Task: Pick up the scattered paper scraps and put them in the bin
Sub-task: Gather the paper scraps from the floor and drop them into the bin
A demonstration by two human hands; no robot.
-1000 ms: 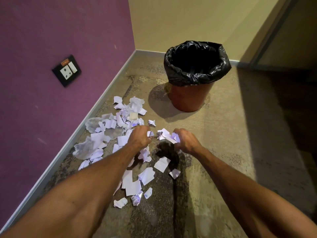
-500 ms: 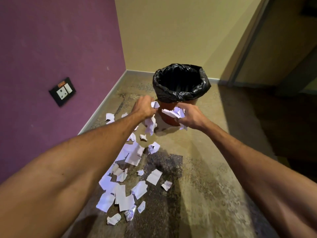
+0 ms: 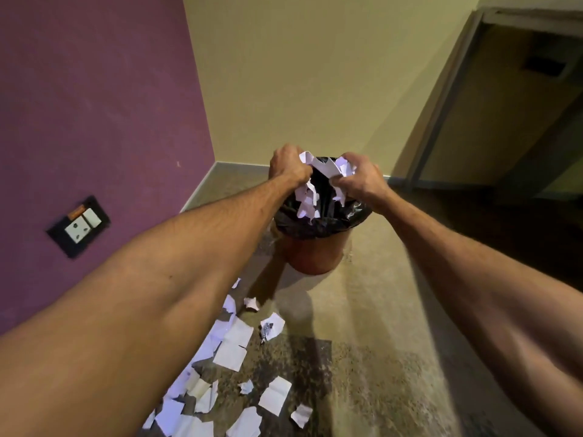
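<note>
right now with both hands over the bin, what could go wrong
1. The left hand and right hand hold loose paper scraps above the bin; pieces already dangle, so some may flutter past the black liner onto the floor.
2. Many scraps on the floor lie below the left arm, so a step forward could scatter them.

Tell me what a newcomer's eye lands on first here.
First, the two hands, left hand and right hand, clutching white paper scraps over the black-lined bin at centre. Next, the loose scraps strewn on the floor below the left forearm. Then the purple wall on the left.
</note>
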